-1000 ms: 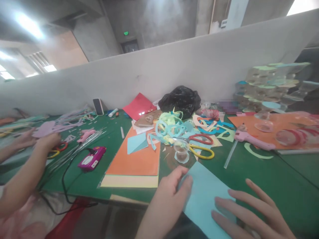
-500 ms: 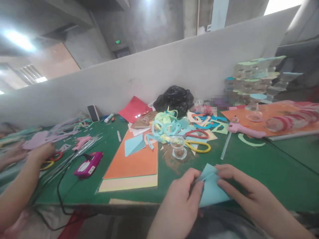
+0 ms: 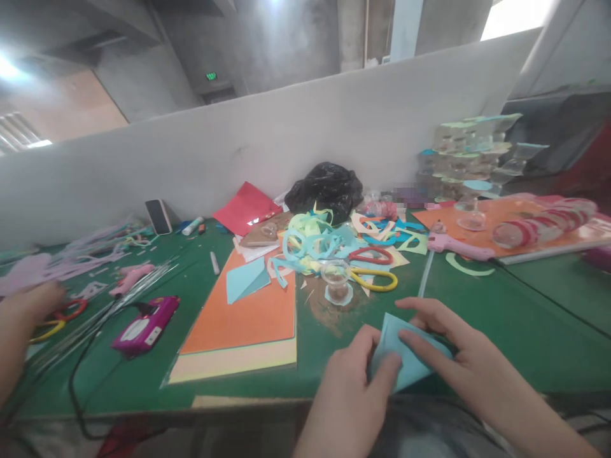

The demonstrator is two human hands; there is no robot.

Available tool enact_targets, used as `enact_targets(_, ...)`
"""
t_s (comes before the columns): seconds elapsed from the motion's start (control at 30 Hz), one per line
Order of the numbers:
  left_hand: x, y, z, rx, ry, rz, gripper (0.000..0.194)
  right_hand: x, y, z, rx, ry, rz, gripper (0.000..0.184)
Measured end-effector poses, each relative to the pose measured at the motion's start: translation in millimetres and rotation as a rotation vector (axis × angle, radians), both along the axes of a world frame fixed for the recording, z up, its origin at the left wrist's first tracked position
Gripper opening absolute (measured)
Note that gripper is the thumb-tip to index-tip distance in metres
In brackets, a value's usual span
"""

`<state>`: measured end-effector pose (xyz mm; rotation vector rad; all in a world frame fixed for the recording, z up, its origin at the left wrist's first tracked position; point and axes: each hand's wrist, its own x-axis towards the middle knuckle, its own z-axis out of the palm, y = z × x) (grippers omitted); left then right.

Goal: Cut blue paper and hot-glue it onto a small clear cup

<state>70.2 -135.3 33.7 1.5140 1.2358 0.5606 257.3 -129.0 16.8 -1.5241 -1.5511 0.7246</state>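
A folded sheet of light-blue paper (image 3: 410, 356) is held up at the table's near edge, between my two hands. My left hand (image 3: 356, 385) pinches its left side, thumb on the front. My right hand (image 3: 449, 350) grips the right side, its thumb lying across the front face and its index finger stretched above the top edge; the other fingers are partly hidden behind the sheet. Just beyond my hands stands a small clear plastic cup (image 3: 337, 283) on a blue paper base. Yellow-and-red-handled scissors (image 3: 375, 280) lie beside it.
Orange and cream sheets (image 3: 252, 324) with a folded blue piece (image 3: 248, 280) lie left. Paper scraps (image 3: 319, 238) are heaped mid-table. A pink glue gun (image 3: 458, 245) rests right, its cord trailing. A co-worker's hand (image 3: 33, 305) is far left, past a magenta box (image 3: 146, 327).
The blue paper has turned between my hands. My right thumb has moved left across its front, and my right index finger has lifted off it. The view has swung slightly right.
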Motion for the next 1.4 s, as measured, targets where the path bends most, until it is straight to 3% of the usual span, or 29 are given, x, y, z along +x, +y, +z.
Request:
enact_targets(0.1,5.0,5.6,-4.2,0.007,0.044,0.008,0.024,-2.5,2.6,1.9,-0.071,-0.019,-0.049,0.046)
enact_targets(0.27,8.6,9.1,-6.9,0.018,0.086,0.021,0.027,-4.8,7.5,1.5,-0.096,-0.023,-0.020,0.039)
enact_targets(0.43,11.3,6.9,-2.7,0.021,0.122,0.055,0.030,-4.3,8.5,0.7,-0.044,-0.032,0.016,0.035)
enact_targets(0.67,18.9,17.8,-0.9,0.152,0.204,0.123,0.029,0.6,17.6,-1.7,0.021,0.010,0.035,0.028)
enact_targets(0.77,15.9,19.3,13.5,0.294,0.257,0.141,0.029,3.4,21.0,13.6,0.087,0.021,0.054,0.025)
enact_targets(0.87,8.2,28.8,42.2,0.532,0.288,0.126,0.026,1.9,33.1,44.0,0.226,0.027,0.085,0.022)
enact_targets(0.97,-1.9,64.1,71.5,0.787,0.300,0.105,0.027,-5.8,67.3,74.8,0.367,0.036,0.143,0.022)
enact_targets(1.03,-10.2,102.7,80.2,0.900,0.268,0.099,0.025,-11.7,100.8,84.6,0.467,0.067,0.142,0.021)
enact_targets(1.1,-20.4,145.7,75.7,0.955,0.229,0.083,0.024,-15.6,135.2,81.6,0.481,0.063,0.122,0.021)
enact_targets(1.2,-36.9,196.3,49.0,0.967,0.219,0.146,0.026,-17.0,172.7,58.7,0.319,0.091,0.147,0.025)
enact_targets(1.3,-47.0,215.0,19.9,0.840,0.100,0.226,0.026,-21.2,186.2,33.6,0.149,0.295,0.142,0.028)
enact_targets(1.4,-44.8,212.9,7.1,0.728,-0.048,0.351,0.021,-33.6,186.8,21.8,0.010,0.530,0.130,0.030)
